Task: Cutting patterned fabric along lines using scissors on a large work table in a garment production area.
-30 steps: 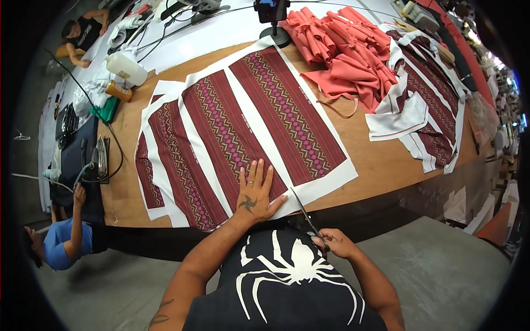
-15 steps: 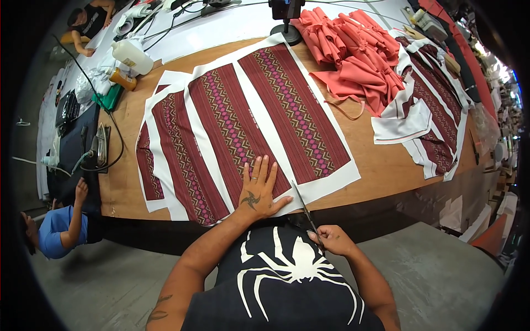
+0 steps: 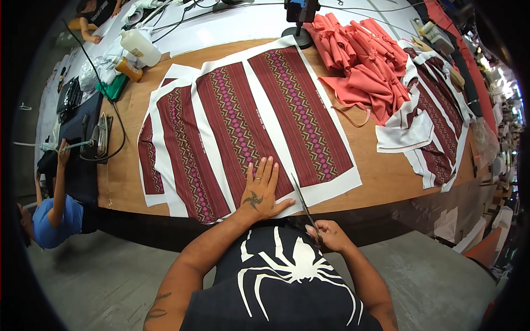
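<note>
A large sheet of fabric (image 3: 304,118) printed with maroon patterned panels and white strips lies spread on the wooden table. My left hand (image 3: 261,190) presses flat on its near part, fingers stretched out and holding nothing. Beside it, my right hand (image 3: 330,235) is closed round the handles of a pair of scissors (image 3: 305,208) just off the table's near edge. Their blades point away from me, with the tips on the white strip between two maroon panels. My fingers cover most of the handles.
Coral fabric bundles (image 3: 367,60) and a heap of maroon-and-white cloth (image 3: 436,116) lie at the right. A phone stand (image 3: 298,36) rises behind the sheet. At the left are an iron (image 3: 101,138), a whitish jug (image 3: 141,47) and a person in blue (image 3: 58,220); another person (image 3: 96,16) sits farther back.
The scissor tips sit slightly farther up the white strip. My left hand stays flat on the fabric. The person in blue has raised an arm toward the iron's hose. The view has shifted a little.
</note>
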`<state>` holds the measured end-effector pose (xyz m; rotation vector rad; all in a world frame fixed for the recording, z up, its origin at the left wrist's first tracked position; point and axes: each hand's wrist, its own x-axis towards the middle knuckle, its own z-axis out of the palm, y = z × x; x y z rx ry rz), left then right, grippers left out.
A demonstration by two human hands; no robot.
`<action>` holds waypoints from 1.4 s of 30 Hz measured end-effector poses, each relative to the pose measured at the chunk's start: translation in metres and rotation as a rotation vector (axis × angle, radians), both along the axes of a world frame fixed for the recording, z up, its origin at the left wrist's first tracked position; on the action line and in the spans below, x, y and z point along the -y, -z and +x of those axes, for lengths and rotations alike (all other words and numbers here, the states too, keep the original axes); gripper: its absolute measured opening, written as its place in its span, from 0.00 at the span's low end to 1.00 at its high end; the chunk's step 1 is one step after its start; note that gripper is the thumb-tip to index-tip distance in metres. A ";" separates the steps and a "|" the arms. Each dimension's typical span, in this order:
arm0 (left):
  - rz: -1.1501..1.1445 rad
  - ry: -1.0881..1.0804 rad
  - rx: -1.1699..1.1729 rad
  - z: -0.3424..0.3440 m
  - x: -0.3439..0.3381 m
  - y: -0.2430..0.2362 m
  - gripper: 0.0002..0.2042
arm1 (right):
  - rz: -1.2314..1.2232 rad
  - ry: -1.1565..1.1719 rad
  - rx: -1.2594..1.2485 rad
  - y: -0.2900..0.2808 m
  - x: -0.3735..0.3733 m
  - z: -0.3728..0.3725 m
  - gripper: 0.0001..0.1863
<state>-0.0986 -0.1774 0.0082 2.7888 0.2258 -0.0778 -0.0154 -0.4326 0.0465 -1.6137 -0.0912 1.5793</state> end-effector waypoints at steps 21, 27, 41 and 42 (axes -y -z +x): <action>-0.033 -0.009 0.028 0.000 -0.001 0.000 0.54 | 0.007 0.020 -0.014 0.010 -0.039 0.016 0.22; -0.042 -0.013 0.036 -0.001 -0.003 0.000 0.54 | -0.013 -0.021 -0.036 0.009 -0.044 0.020 0.24; -0.048 -0.023 0.057 0.000 -0.002 -0.001 0.52 | -0.007 -0.038 0.035 0.009 -0.078 0.043 0.25; -0.047 -0.026 0.059 0.000 -0.002 -0.001 0.52 | -0.016 -0.074 0.056 0.005 -0.078 0.045 0.25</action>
